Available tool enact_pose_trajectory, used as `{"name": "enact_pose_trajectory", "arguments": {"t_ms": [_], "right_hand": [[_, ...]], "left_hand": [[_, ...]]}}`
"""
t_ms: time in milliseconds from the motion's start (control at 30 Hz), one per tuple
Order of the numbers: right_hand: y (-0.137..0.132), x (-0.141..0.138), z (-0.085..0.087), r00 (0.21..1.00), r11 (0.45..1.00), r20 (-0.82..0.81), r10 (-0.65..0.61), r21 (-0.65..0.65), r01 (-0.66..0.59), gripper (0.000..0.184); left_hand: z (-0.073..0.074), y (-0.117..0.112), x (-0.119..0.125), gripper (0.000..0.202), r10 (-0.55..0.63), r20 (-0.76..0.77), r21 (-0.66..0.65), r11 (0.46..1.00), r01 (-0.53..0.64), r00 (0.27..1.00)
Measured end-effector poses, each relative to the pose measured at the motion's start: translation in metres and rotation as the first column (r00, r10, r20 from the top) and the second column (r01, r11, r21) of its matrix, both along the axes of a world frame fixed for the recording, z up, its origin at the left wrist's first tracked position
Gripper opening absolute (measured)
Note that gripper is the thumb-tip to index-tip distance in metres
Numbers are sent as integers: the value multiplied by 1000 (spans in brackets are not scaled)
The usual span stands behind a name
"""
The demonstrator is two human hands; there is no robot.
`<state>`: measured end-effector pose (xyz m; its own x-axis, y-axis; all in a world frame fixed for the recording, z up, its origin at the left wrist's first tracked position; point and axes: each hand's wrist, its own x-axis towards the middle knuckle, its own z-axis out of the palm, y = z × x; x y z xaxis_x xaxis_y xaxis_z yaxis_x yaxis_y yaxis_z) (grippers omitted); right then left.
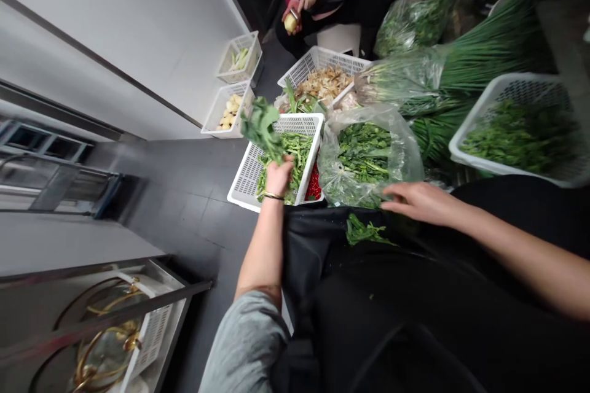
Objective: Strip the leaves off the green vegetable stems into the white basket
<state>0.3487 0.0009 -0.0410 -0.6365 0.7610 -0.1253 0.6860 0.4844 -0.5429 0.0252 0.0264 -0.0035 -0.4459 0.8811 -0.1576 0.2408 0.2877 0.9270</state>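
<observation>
My left hand (279, 177) is closed round the stems of a bunch of leafy greens (262, 129), its leaves blurred and pointing up and left. It is above a white perforated basket (244, 184) that holds cut green stems (297, 147). My right hand (415, 201) is open, fingers reaching left, beside the near edge of a clear plastic bag (403, 147). More leafy greens (366, 147) fill that bag. A small piece of leafy green (364, 231) lies on the black apron (332, 258) over my lap.
Red chillies (314, 184) show beside the basket. Behind are a basket of peelings (329, 81), long green onions (488, 43) and crates by the wall with peeled potatoes (230, 112). A co-worker's hands (302, 3) hold a potato and peeler. Right stands another greens basket (511, 166).
</observation>
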Motion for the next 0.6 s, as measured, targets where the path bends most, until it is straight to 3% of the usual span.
{"name": "enact_pose_trajectory", "arguments": {"t_ms": [67,167,267,333,367,433,500,533,600], "right_hand": [[8,-31,24,982,993,-147,-117,-44,111,42],[28,-66,47,943,970,-245,-225,-147,193,43],[43,-76,45,885,899,-388,-256,-431,71,45],[42,-75,37,823,819,-476,-309,-573,-24,43],[37,-74,32,798,814,-493,-346,-580,-5,42],[22,-71,24,769,881,-516,-377,-455,127,39],[2,-66,18,760,947,-568,-316,-229,224,34],[-7,-63,16,758,962,-593,-271,-142,232,31],[-16,-58,17,759,972,-610,-229,-104,210,30]], "left_hand": [[-12,-18,49,20,-189,39,46,981,187,981],[-22,-43,108,27,-335,43,213,924,319,941],[-19,-57,124,31,-479,329,204,878,434,814],[-16,-61,120,35,-461,522,152,878,453,718],[-15,-62,117,37,-415,581,131,896,423,700],[-16,-62,113,40,-311,654,105,940,324,690],[-17,-60,111,40,-194,711,85,978,191,677],[-18,-59,110,39,-135,727,75,990,118,673],[-18,-57,109,36,-56,730,66,998,11,681]]}}
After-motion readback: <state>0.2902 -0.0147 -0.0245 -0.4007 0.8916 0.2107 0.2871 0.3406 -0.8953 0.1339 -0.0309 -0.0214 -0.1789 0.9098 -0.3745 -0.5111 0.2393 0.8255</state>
